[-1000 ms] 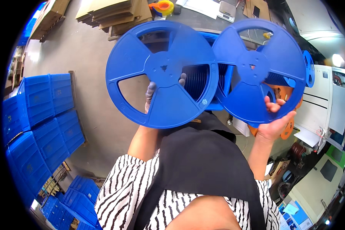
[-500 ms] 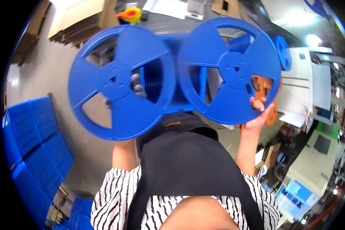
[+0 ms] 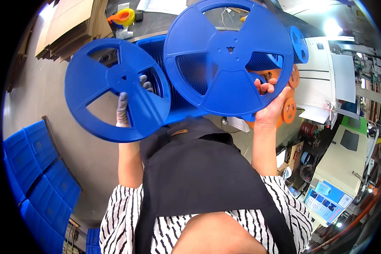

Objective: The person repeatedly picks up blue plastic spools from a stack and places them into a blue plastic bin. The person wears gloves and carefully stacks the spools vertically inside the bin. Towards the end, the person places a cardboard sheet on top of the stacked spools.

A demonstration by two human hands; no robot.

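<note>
My left hand [image 3: 122,111], with grey-covered fingertips, grips a blue spoked plastic reel [image 3: 86,84]. Its thumb lies on the reel's front, while other fingers show through a cut-out window. On the other side, my bare right hand [image 3: 271,105] holds a second blue reel [image 3: 230,91] by its lower right rim, fingers curled through the opening. This reel looks larger and higher in view. Beneath the two reels is a blue plastic tub [image 3: 186,113], with rows of thin blue reel edges standing in it. The held reels hide much of the tub.
Orange reels [image 3: 289,110] and another blue reel [image 3: 299,44] lie to the right. A yellow-and-orange tape dispenser [image 3: 125,17] rests on the dark table [image 3: 154,23]. Flattened cardboard [image 3: 70,27] is piled at the far left; blue crates [image 3: 40,148] stand on the floor.
The right reel has risen and shifted left, toward the viewer. The left reel has moved slightly left and looks more tilted; my left thumb now shows on its front.
</note>
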